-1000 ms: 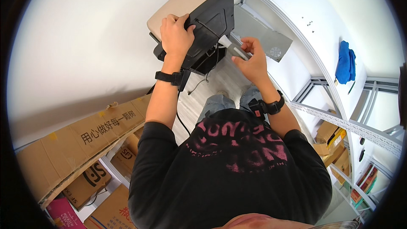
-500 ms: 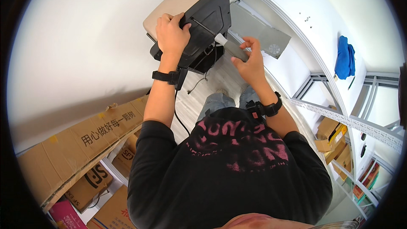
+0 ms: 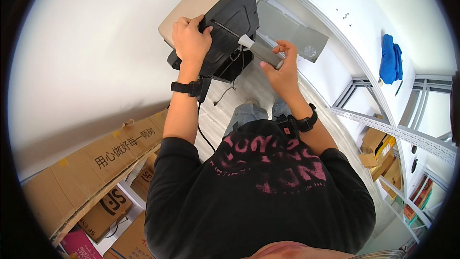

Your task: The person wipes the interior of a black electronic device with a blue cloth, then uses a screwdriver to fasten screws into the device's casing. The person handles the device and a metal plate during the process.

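A black plastic panel (image 3: 242, 12) with a hole-marked rim stands tilted on the far side, part of a seat-like piece with a beige padded top (image 3: 194, 7). My left hand (image 3: 191, 42) is closed over the panel's near left edge, thumb on its face. My right hand (image 3: 283, 72) holds the butt end of a screwdriver (image 3: 263, 52) between thumb and fingers, loosely. Its grey handle has a white collar, and its long dark shaft runs to the panel near my left thumb. The tip sits at a recess there; whether it meets a screw is too small to tell.
On the white shelf (image 3: 369, 24) to the right lie several small screws (image 3: 346, 17) and a blue cloth (image 3: 390, 60). A grey flat panel (image 3: 292, 29) leans behind the seat piece. A black cord (image 3: 225, 95) trails on the floor. Cardboard boxes (image 3: 103, 211) fill the lower left.
The view has shifted slightly. The screwdriver stays against the panel while my right fingers move a little at the handle's end. My left hand keeps its hold.
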